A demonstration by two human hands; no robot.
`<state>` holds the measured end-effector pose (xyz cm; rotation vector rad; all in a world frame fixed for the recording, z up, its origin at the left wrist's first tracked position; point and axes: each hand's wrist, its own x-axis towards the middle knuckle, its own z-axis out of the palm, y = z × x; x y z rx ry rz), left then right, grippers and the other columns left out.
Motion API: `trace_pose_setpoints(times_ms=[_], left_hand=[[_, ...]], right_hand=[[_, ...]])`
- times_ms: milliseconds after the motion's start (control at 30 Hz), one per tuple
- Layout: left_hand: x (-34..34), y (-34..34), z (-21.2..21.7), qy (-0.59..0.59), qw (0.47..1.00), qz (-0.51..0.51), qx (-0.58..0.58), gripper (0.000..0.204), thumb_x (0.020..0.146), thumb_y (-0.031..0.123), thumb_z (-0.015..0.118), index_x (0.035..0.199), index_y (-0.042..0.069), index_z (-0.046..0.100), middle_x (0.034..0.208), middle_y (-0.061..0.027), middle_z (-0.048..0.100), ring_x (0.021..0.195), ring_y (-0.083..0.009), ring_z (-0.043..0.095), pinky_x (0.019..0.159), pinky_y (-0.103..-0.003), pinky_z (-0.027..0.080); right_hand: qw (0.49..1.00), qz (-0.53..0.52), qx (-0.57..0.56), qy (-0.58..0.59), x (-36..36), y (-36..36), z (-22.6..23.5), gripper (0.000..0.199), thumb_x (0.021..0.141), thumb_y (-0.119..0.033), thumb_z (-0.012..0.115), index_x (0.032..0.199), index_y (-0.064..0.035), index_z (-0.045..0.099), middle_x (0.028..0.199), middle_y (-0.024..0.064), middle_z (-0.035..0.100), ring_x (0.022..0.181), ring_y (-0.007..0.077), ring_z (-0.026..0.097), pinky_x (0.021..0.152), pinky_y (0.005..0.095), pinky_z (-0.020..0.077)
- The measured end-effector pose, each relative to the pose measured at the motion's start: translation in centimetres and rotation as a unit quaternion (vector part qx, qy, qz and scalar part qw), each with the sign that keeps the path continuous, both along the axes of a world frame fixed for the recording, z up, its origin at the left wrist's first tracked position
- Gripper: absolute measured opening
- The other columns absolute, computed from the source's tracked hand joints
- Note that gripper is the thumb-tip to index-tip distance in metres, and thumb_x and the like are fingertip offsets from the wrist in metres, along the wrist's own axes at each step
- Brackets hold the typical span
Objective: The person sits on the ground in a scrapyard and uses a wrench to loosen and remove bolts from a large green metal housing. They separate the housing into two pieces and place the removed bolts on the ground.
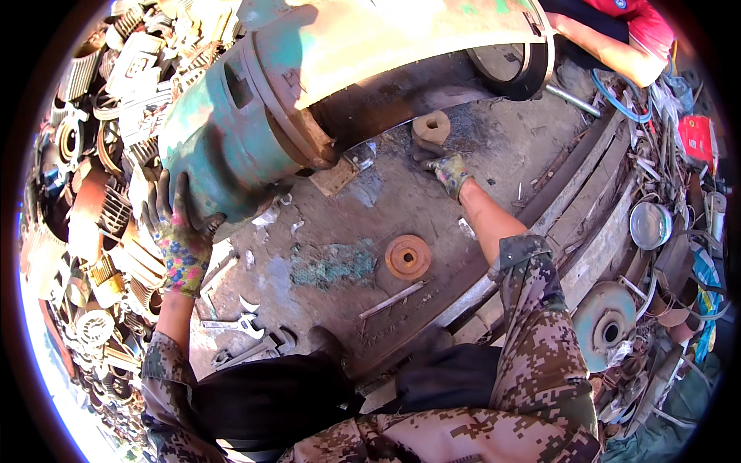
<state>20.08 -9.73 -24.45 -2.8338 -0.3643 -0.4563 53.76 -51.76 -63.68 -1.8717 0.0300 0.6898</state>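
Observation:
A large green metal cylinder housing (231, 147), with rust and chipped paint, lies across the top of the view. My left hand (184, 243), in a flowered glove with dark fingers, is spread against the near left end of it. Beyond the middle of the ground my right hand (448, 170), gloved the same way, is closed at the lower edge of a tan round block (431, 127) with a hole through it. Its fingertips are partly hidden. Between my arms a flat rusty disc (407, 257) with a centre hole lies on the ground.
Metal scrap (100, 201) is heaped along the left. Two wrenches (235, 324) lie near my feet, with a thin rod (392, 299) to their right. Long metal strips (571, 204), a tin can (651, 225) and a green-grey flange (603, 327) are at the right. Another person's arm (602, 50) reaches in at top right.

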Motion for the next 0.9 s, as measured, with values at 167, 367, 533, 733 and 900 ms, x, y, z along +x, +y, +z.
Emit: trace_pose_setpoints(times_ms=[167, 367, 533, 733, 900], left_hand=[[-4.3, 2.5, 5.3, 0.034, 0.992, 0.074, 0.100, 0.105, 0.067, 0.056, 0.087, 0.153, 0.013, 0.044, 0.158, -0.0141, 0.042, 0.147, -0.0423, 0.034, 0.121, -0.059, 0.021], [-3.0, 2.6, 3.3, 0.020, 0.997, 0.028, 0.071, 0.104, 0.070, 0.063, 0.082, 0.152, 0.012, 0.045, 0.157, -0.0127, 0.044, 0.146, -0.0424, 0.036, 0.121, -0.060, 0.022], [-1.8, 2.5, 1.9, 0.014, 0.999, 0.000, 0.044, 0.108, 0.068, 0.069, 0.079, 0.152, 0.010, 0.045, 0.157, -0.0125, 0.045, 0.147, -0.0388, 0.036, 0.120, -0.058, 0.023], [-1.9, 3.2, 1.7, 0.016, 0.998, 0.007, 0.053, 0.107, 0.066, 0.064, 0.084, 0.152, 0.012, 0.047, 0.153, -0.0120, 0.050, 0.145, -0.0336, 0.041, 0.118, -0.055, 0.027], [-2.0, 2.7, 1.7, 0.009, 0.999, -0.005, 0.031, 0.106, 0.066, 0.053, 0.089, 0.153, 0.013, 0.044, 0.151, -0.0151, 0.052, 0.141, -0.0349, 0.046, 0.119, -0.053, 0.030]], right_hand=[[0.976, 0.053, -0.190, -0.093, -4.9, 12.6, 7.0, 0.033, 0.093, -0.011, 0.064, 0.125, -0.0032, 0.072, 0.128, 0.0070, 0.072, 0.113, 0.0237, 0.068, 0.097, 0.0359, 0.0526], [0.951, -0.080, 0.239, 0.182, -3.2, 12.5, 1.5, 0.036, 0.095, 0.002, 0.054, 0.129, -0.0013, 0.067, 0.131, 0.0087, 0.069, 0.116, 0.0248, 0.066, 0.099, 0.0384, 0.0524], [0.998, -0.037, 0.029, -0.034, -4.1, 9.4, 3.7, 0.035, 0.093, -0.006, 0.062, 0.127, -0.0029, 0.068, 0.125, 0.0107, 0.072, 0.107, 0.0309, 0.069, 0.091, 0.0438, 0.0556], [0.935, 0.203, -0.192, -0.221, -9.4, 7.1, 8.3, 0.039, 0.084, -0.038, 0.074, 0.108, -0.0061, 0.076, 0.116, 0.0204, 0.072, 0.107, 0.0398, 0.068, 0.091, 0.0444, 0.0548], [0.696, 0.420, -0.242, -0.530, -17.9, 3.3, 12.9, 0.055, 0.090, -0.043, 0.064, 0.131, -0.0062, 0.062, 0.139, 0.0187, 0.059, 0.131, 0.0393, 0.054, 0.104, 0.0484, 0.0464]])
